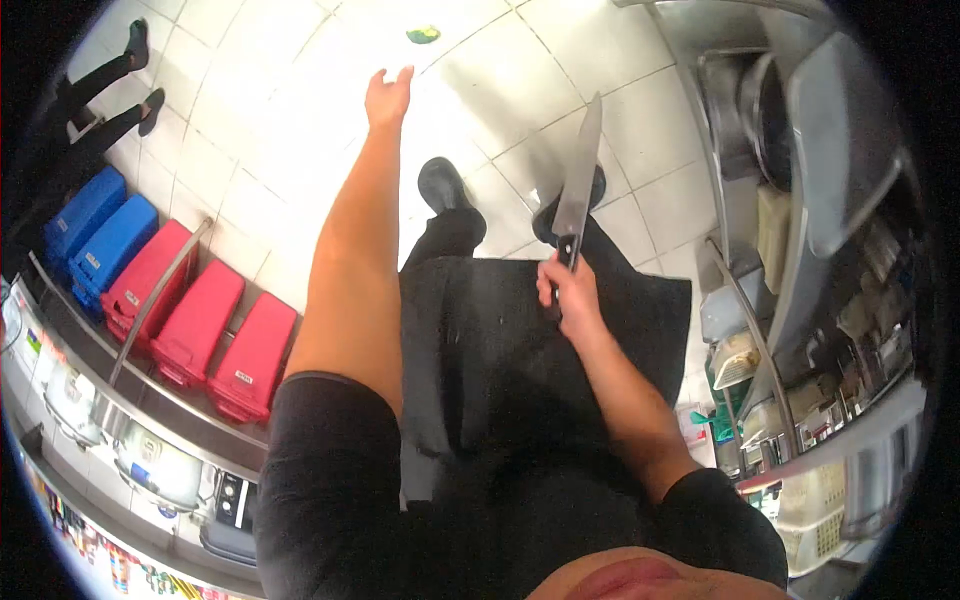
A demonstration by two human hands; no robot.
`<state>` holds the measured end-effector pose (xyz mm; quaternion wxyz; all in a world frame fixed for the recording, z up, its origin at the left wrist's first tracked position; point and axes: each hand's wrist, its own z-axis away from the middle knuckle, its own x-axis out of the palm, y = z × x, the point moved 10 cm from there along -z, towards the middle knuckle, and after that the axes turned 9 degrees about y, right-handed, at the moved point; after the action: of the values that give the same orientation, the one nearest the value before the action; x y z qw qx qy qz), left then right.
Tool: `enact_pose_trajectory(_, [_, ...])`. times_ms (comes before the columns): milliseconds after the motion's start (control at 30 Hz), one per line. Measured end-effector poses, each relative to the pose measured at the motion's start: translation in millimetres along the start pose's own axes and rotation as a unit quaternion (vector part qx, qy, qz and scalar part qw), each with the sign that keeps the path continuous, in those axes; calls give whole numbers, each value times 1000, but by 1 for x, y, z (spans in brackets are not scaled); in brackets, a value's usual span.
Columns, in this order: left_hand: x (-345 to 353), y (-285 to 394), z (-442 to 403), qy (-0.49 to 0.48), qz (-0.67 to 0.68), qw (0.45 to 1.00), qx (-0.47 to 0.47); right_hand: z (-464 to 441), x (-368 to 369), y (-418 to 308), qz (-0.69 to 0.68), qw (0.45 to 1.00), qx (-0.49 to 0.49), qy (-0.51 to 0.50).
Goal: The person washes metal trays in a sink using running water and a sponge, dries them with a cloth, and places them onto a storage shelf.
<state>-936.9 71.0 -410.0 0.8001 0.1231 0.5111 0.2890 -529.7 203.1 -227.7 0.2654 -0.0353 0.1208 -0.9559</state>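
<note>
My left hand (388,98) reaches far forward over the tiled floor, its fingers apart and holding nothing. Just beyond the fingertips is a small green and yellow piece (423,35), apart from the hand; I cannot tell its kind, or whether it lies on the floor or is in the air. Close to my black apron (500,350), my right hand (573,292) is wrapped round the black handle of a large kitchen knife (582,170). The blade points forward and upward in the view, over my right shoe (546,222).
Blue bins (115,250) and red bins (200,310) line the left side beneath a metal rail (150,305). Another person's legs (100,80) show at upper left. Steel shelving with pans and trays (840,120) stands to the right, and a white basket (810,515) lower down.
</note>
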Motion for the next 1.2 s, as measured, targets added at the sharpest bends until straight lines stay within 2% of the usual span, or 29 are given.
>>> enact_pose_trajectory(100, [40, 10, -48, 7, 8, 1000, -11, 3, 12, 0, 15, 1000, -7, 23])
enact_pose_trajectory(200, [83, 5, -96, 53, -47, 997, 25, -2, 7, 7, 29, 999, 30, 31])
enact_pose_trajectory(267, [110, 0, -124, 56, -38, 996, 65, -3, 6, 4, 23, 998, 46, 45])
enact_pose_trajectory(300, [119, 4, -127, 57, -34, 994, 85, -4, 4, 2, 10, 997, 55, 56])
enact_pose_trajectory(400, [139, -4, -126, 44, -94, 995, 7, -5, 0, -5, -7, 996, 65, 68])
enact_pose_trajectory(433, [149, -9, -136, 58, -111, 991, 48, -7, -1, -9, -6, 996, 63, 68])
enact_pose_trajectory(533, [162, -16, -139, 43, -98, 993, 43, -14, -4, -19, -5, 997, 38, 69])
enact_pose_trajectory(567, [160, -11, -137, 68, -125, 987, 73, -14, -5, -22, -6, 997, 29, 70])
enact_pose_trajectory(667, [165, -30, -130, 25, -68, 997, 22, -16, -10, -24, -1, 997, 9, 77])
enact_pose_trajectory(700, [171, -36, -125, 9, -7, 999, 30, -14, -12, -23, 9, 997, 6, 83])
enact_pose_trajectory(800, [163, -9, -56, -147, 240, 957, -75, -11, -18, -19, 29, 995, -4, 93])
enact_pose_trajectory(933, [104, 47, 59, -289, 446, 841, -105, -5, -23, -3, 37, 995, -21, 86])
enact_pose_trajectory(1067, [-2, 118, 183, -391, 497, 764, -129, 19, -25, 9, 11, 994, -30, 101])
enact_pose_trajectory(1133, [-57, 154, 237, -450, 511, 721, -129, 47, -31, 5, 3, 990, -77, 117])
enact_pose_trajectory(1200, [-109, 181, 281, -469, 494, 723, -115, 84, -42, -3, 22, 986, -125, 112])
